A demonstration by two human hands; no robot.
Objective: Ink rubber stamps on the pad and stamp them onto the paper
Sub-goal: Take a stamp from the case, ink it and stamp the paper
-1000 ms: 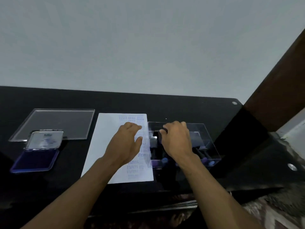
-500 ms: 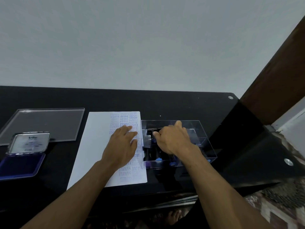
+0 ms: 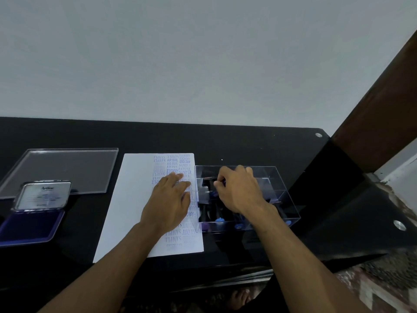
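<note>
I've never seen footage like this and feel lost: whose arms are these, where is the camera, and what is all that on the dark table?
The camera sits on a person's head, looking down at their own bare hands. The left hand rests flat on the paper, already covered in blue stamp marks. The right hand reaches into a clear box of stamps and pinches one stamp. At far left lie an open ink pad and a clear lid, all on the black table.

Left hand (image 3: 168, 203) flat on stamped paper (image 3: 133, 199); right hand (image 3: 239, 190) pinching stamp (image 3: 223, 182) in clear box (image 3: 286, 199).
</note>
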